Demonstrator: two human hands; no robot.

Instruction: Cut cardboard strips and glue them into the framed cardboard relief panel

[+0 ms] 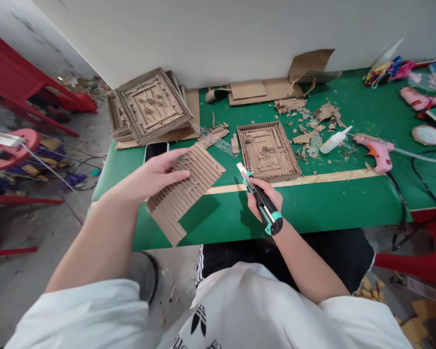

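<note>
Corrugated cardboard sheet (185,191): light, stiff along flutes, crushable; left hand (150,177) fingers pinch upper edge above worktop (312,208). Right hand (263,196) fingers wrapped around utility knife (259,198).

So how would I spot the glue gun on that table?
Start at the green table and go to its right half, past the cardboard frame. The glue gun lies right of the white glue bottle. It alone there is pink, with an orange nozzle.
</note>
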